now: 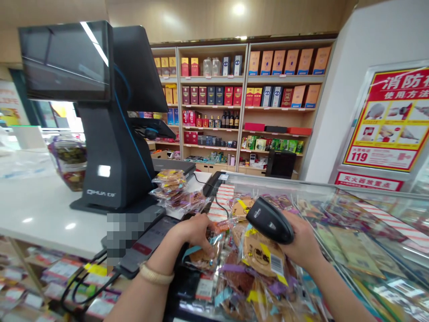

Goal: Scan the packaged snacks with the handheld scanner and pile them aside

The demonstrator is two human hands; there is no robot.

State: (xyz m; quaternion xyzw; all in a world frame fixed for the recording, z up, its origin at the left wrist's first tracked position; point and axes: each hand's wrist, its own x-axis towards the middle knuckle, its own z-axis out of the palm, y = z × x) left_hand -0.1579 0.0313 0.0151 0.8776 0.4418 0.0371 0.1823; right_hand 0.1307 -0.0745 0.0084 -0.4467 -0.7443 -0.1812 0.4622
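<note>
A black handheld barcode scanner (pixel 268 219) is gripped in my right hand (pixel 303 241), its head pointing left over a heap of snacks. Clear plastic packets of round, flat brown cookies (pixel 261 255) make up this heap, with yellow, purple and blue strips; a barcode label shows on the top one. My left hand (pixel 196 230) is closed on a clear cookie packet (pixel 201 257) at the heap's left side, thumb across it. Its other fingers are partly hidden. Further back, more cookie packets (pixel 170 183) lie stacked beside the register.
A black dual-screen register (pixel 114 147) stands on the white counter (pixel 40 201) at left. Near my left forearm are a phone-like device (pixel 147 246) and black cables (pixel 77 286). A glass display case (pixel 355 214) extends right. Shelves of boxed goods (pixel 211 96) line the back.
</note>
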